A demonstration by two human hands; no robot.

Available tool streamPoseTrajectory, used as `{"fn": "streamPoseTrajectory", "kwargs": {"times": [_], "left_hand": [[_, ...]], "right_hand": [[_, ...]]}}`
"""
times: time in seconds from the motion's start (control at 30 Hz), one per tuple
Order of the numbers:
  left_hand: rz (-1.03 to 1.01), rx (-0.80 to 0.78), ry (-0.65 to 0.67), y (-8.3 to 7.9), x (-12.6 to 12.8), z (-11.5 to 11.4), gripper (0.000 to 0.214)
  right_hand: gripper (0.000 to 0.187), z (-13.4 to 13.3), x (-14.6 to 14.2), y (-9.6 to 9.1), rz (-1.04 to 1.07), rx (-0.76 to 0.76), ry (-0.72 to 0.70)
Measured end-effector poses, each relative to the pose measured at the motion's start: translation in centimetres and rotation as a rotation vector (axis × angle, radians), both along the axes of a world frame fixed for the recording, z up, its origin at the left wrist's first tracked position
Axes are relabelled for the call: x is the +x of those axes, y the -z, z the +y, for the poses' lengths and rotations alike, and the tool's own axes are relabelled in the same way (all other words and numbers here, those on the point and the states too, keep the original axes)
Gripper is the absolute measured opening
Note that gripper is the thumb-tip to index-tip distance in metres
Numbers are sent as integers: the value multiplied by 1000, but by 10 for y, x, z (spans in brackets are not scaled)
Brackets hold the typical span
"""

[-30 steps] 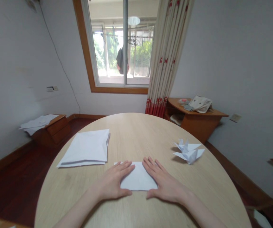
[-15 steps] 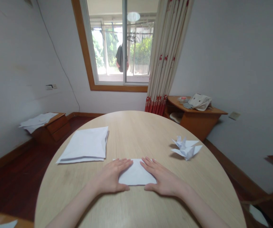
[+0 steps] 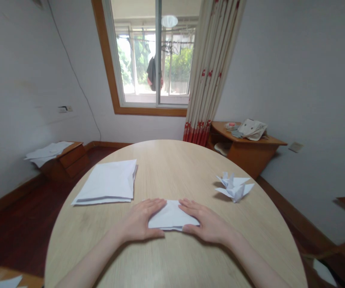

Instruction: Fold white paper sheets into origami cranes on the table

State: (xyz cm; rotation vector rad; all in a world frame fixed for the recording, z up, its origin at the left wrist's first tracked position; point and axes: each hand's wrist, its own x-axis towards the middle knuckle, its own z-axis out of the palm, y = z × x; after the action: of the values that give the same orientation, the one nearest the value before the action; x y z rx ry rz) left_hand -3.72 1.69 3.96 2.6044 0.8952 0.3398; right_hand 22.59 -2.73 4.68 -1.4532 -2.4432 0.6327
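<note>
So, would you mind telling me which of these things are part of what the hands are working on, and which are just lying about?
Being worked on:
left hand
right hand
folded white paper

Just lying about:
stack of white paper
folded paper bird
loose papers
cloth bag

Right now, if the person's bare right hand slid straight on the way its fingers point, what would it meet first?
The bare right hand already lies on the folded white paper, so that comes first. Beyond its far edge, it would probably reach the loose stack of white paper, though depth is unclear.
</note>
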Motion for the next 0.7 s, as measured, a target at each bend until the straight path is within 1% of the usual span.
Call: {"fn": "streamPoseTrajectory", "kwargs": {"times": [0.23, 0.37, 0.43, 0.57, 0.7], "left_hand": [[-81, 95, 43, -13, -4, -1, 57], [-123, 129, 74, -18, -7, 0, 57], [-156, 155, 73, -18, -8, 1, 56], [-255, 216, 5, -15, -8, 0, 46], [-412, 198, -65, -10, -5, -3, 41]], "right_hand": [[45, 1, 5, -2, 71, 164, -5], [32, 0, 7, -6, 107, 279, -12], [29, 0, 8, -7, 118, 337, 3], [28, 1, 12, -7, 155, 439, 0], [30, 1, 16, -3, 205, 557, -14]]}}
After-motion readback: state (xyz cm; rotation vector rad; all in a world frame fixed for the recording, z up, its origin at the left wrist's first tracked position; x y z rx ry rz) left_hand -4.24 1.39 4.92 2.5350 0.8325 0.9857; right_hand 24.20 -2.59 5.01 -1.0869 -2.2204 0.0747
